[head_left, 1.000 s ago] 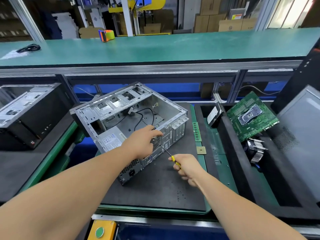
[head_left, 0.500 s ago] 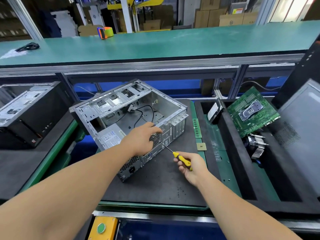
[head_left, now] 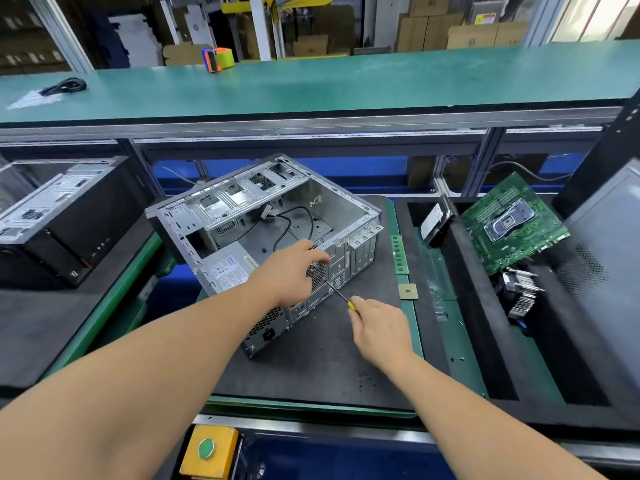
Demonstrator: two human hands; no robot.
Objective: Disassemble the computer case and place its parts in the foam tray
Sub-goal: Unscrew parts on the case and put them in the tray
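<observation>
Head view: computer case (head_left: 263, 233) lies on its side, open, on the dark mat (head_left: 322, 368) at centre, mostly gutted, with a power supply (head_left: 228, 268) and black cables (head_left: 294, 220) left inside. Left hand (head_left: 291, 271) rests on the case's rear panel, fingers curled over the top edge near the fan grille, steadying it. Right hand (head_left: 379, 327) is wrapped round the yellow handle of a screwdriver (head_left: 337, 294); the shaft points up-left, its tip at the rear panel just under the left hand. Half a second ago the right hand sat lower and further back with more of the handle showing; now it has closed in and the tip is seated, so a rear-panel screw looks to be the step in hand, probably freeing the power supply or fan. Just right of the mat lie a memory stick (head_left: 400, 254) and a processor chip (head_left: 408, 291). Foam tray (head_left: 467, 306) further right already holds a hard drive (head_left: 436, 220), motherboard (head_left: 512, 223) and heatsink (head_left: 523, 292). Task seems well along. A second closed case (head_left: 59, 220) waits on the left.
</observation>
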